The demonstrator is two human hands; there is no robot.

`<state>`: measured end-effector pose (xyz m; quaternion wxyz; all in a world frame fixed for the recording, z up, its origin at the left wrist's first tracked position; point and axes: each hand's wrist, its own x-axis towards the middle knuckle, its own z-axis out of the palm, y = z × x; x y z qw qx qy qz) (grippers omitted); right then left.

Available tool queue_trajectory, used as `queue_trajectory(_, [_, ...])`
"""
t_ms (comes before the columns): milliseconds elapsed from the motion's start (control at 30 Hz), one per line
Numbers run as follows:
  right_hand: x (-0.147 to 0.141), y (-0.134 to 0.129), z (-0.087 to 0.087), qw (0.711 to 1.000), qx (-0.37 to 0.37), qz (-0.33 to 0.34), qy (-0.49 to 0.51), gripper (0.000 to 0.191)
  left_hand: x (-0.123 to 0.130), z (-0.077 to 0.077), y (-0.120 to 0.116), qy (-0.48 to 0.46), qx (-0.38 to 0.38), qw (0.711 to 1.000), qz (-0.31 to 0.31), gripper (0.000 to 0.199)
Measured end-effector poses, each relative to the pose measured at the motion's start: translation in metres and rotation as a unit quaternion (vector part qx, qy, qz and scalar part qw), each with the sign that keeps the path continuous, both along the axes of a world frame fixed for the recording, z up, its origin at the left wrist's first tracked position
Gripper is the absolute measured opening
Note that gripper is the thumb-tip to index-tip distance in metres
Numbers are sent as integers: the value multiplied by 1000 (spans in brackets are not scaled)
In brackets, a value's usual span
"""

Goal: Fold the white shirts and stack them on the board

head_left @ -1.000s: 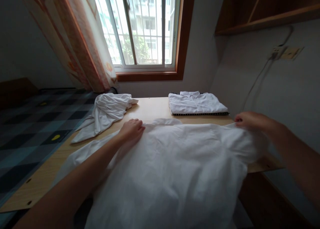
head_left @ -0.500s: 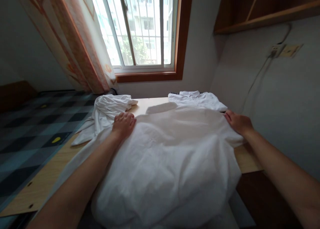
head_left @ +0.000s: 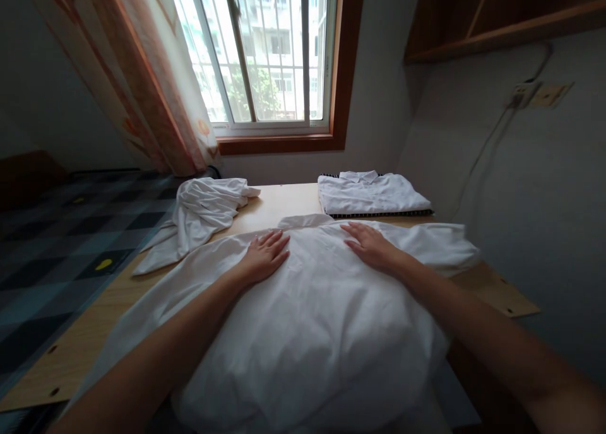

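From the head camera, my left hand (head_left: 265,256) and right hand (head_left: 372,248) lie palm-down on a white shirt (head_left: 312,320), fingers outstretched, just below its collar (head_left: 305,221). The shirt spreads across the wooden worktop (head_left: 284,200), its lower part past the near edge. Beyond it sit a folded shirt (head_left: 374,194), right, and a rumpled white garment (head_left: 201,213), left, near a checked bed (head_left: 71,232).

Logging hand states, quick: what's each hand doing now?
Left hand: open, palm down on the nearest white shirt, gripping nothing.
Right hand: open, palm down on the same shirt, gripping nothing.
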<state>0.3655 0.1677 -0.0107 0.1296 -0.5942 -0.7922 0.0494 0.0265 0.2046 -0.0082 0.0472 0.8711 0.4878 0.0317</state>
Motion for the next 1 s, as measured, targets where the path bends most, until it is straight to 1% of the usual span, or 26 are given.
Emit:
queue_trajectory(67, [-23,3,-6,998,-54,-29,-18,68,-4,1,2,22,-8,1000,17,63])
queue_trajectory(167, [-43,13,-7,995,-83,-28,-47,68,-14,4,10,36,6,999,36,66])
queue_trajectory(267, [-52,26,-5,995,-86,-13,-50,66,-23,7,20,44,5,997,55,67])
queue_trajectory(367, [-57,36,-6,995,-80,-27,-44,66,-30,8,25,44,-1,997,57,69])
queue_trajectory(433, [-59,39,-9,996,-64,-53,-35,66,-34,7,26,42,2,998,49,71])
queue_trajectory(500, [-60,40,-13,993,-38,-104,-28,65,-35,8,25,44,5,998,42,74])
queue_trajectory(567, [-60,40,-16,987,-11,-159,-26,62,-31,11,23,54,3,998,43,74])
queue_trajectory(600, [-60,40,-18,984,0,-178,-26,61,-26,13,23,63,-1,996,56,74])
queue_trajectory(667, [-60,39,-20,981,16,-192,-24,58,-12,17,20,82,-15,991,104,74])
queue_trajectory(733, [-61,39,-22,982,27,-188,-16,56,5,17,16,90,-26,983,156,77])
queue_trajectory(800, [-59,37,-21,984,40,-176,-6,51,19,13,10,80,-14,979,188,82])
queue_trajectory(867, [-51,33,-15,984,73,-163,-5,40,26,7,5,64,12,977,204,82])
queue_trajectory(933, [-33,27,-4,978,125,-168,-19,33,28,2,2,51,28,975,213,78])
queue_trajectory(1000, [-1,20,10,964,168,-203,-37,32,26,-1,1,44,27,975,214,77])
